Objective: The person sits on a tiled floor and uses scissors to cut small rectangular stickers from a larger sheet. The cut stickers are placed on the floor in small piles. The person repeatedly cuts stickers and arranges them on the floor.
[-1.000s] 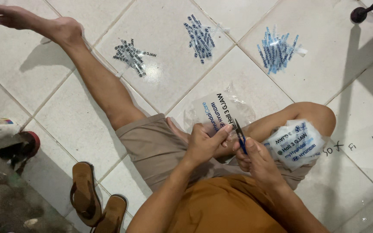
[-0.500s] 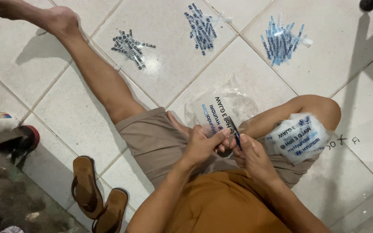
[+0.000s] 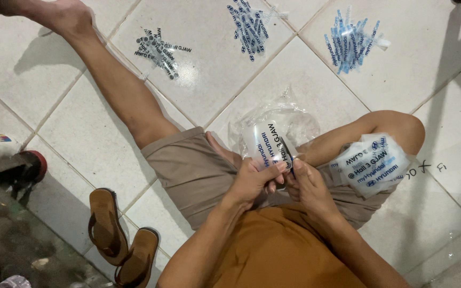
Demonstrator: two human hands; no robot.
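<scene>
Right hand (image 3: 309, 184) hides the dark tool's (image 3: 289, 160) lower end; foot (image 3: 6, 6) cropped at top edge

Counted on the tiled floor
Three piles of printed strips (image 3: 158, 53) beyond the hands, two clear printed sheets (image 3: 369, 162) by them, two brown sandals (image 3: 105, 224) to their left.

We are looking at what seems a home: a person is sitting barefoot on a white tiled floor (image 3: 81, 144), brown sandals (image 3: 121, 234) lying beside, sticker piles (image 3: 249, 24) spreading over tiles.
</scene>
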